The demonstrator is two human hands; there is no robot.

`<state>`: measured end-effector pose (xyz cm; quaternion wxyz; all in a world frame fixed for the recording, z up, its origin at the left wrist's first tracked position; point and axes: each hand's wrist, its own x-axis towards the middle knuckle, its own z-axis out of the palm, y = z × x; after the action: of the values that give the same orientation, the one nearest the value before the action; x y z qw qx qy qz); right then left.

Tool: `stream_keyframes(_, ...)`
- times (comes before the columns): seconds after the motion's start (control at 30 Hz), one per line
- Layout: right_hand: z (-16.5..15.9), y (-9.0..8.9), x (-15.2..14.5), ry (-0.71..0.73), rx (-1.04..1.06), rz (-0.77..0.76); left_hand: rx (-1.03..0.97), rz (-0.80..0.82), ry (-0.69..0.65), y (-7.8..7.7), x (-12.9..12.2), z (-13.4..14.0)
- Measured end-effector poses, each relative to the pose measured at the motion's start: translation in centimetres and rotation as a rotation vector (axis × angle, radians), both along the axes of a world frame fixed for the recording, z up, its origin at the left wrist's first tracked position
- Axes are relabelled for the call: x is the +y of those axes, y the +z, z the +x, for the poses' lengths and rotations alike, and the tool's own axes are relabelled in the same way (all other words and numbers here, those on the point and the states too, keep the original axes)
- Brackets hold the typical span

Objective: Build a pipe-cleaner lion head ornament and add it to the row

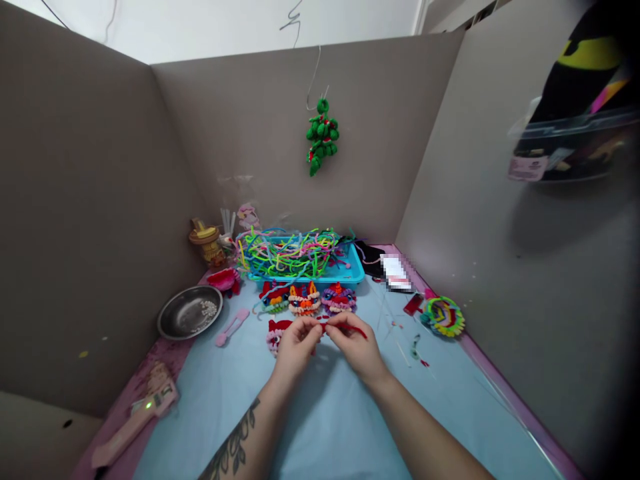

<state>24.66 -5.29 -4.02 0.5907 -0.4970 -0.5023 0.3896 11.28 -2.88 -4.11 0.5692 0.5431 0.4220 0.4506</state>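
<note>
Both my hands meet over the middle of the blue cloth, pinching one red pipe cleaner (358, 328). My left hand (300, 341) has its thumb and fingertips closed on one end of it. With thumb and forefinger, my right hand (354, 340) grips it close by, and a free length sticks out to the right. Partly behind my left hand lies a red and pink pipe-cleaner piece (274, 337). Just beyond my hands, similar colourful faces sit in a row: one red and green (275, 298), one orange (305, 300), one purple (339, 298).
A blue tray (357, 272) heaped with pipe cleaners (285, 253) stands at the back. To the left are a metal bowl (183, 313) with white beads, a pink clip-like tool (233, 327) and a pink glue gun (135, 427). A yellow-green ring (445, 317) lies right.
</note>
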Motion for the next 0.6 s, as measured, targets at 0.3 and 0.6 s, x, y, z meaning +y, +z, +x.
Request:
stream_keyframes(0.3,1.7,-0.1,0.2,0.214,-0.197,0.001,0.344,0.244,-0.108,0.3,0.3,-1.0)
stream_keyframes(0.6,2.0,0.8,0.5,0.171,-0.329,0.151,0.414,0.288,-0.031,0.5,0.3,-1.3)
